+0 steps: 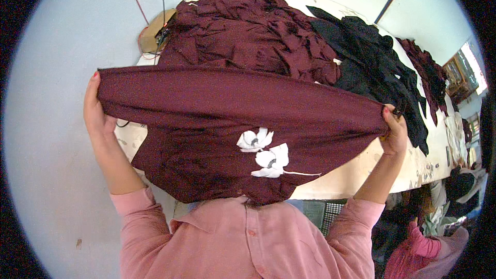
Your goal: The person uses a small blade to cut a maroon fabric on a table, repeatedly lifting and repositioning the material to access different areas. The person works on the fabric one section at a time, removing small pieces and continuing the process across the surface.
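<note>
— What are the hands doing on your feed?

— My left hand (95,111) and right hand (395,132) each pinch one end of a maroon cloth (232,119), arms wide, so the top edge is pulled taut and the rest hangs flat.

— Where does it sit?

— Raised over the near edge of the counter (351,175), its white flower print (264,152) facing me; stretched like that, I'd judge, to show the whole face.

— Anything behind?

— A maroon heap (243,28) and a black heap (372,62) lie on the counter, apart from the held piece.
</note>
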A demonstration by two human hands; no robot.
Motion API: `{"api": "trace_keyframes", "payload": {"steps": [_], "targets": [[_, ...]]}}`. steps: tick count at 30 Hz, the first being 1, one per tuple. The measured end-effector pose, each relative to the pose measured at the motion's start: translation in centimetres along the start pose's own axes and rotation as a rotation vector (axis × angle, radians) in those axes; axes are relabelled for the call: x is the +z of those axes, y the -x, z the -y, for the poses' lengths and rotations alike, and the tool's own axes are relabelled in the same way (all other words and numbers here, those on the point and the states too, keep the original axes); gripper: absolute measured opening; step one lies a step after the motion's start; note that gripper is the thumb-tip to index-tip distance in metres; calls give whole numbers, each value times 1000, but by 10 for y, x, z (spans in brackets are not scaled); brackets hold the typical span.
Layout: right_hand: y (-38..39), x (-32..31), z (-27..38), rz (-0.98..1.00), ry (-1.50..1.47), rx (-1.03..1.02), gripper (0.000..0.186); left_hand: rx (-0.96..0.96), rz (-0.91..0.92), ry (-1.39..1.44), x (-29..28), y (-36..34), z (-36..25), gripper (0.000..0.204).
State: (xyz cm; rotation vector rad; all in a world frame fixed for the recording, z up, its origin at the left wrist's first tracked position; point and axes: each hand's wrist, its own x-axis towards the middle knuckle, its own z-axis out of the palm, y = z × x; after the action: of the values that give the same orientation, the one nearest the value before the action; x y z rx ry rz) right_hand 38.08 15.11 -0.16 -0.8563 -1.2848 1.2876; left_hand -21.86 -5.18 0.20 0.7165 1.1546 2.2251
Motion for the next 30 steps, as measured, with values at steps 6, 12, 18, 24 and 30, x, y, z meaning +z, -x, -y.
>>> {"api": "trace_keyframes", "payload": {"steps": [6,12,18,24,30], "targets": [[16,41,3,-7,32,86,20,-7,-88,-105,-46,-11,3,24],[23,53,6,65,-6,81,20,206,-226,-683,-57,-12,15,35],[32,74,8,162,-57,119,22,607,119,-1085,89,43,48,35],[47,89,22,230,-51,12,22,598,1042,-636,213,110,87,32],[57,83,21,150,-9,-5,18,-144,1182,-360,217,108,82,18]]}}
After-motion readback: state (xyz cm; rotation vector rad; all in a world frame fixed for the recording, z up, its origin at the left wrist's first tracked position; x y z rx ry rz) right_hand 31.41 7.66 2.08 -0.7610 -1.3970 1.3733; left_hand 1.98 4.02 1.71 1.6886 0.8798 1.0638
